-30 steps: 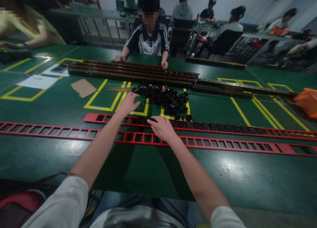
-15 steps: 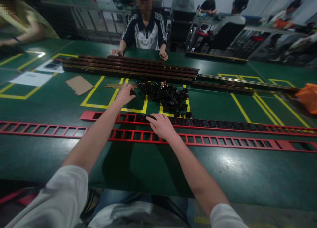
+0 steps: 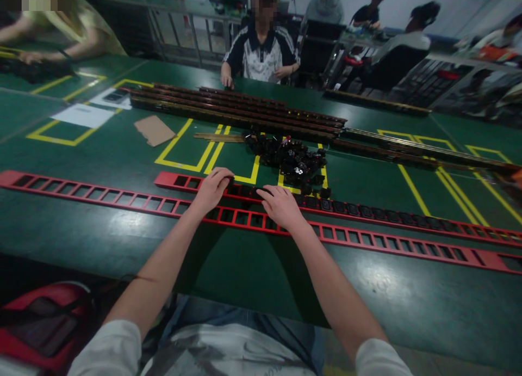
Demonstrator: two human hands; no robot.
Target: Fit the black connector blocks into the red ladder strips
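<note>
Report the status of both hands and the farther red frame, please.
Left hand at farther red frame, pinching black piece. Right hand at same frame. Black pile beyond; no obstruction seen.

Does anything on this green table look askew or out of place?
The cardboard piece lies crooked to the yellow lines, and black parts sit in a jumbled heap, unlike the neat row in the farther red frame.
</note>
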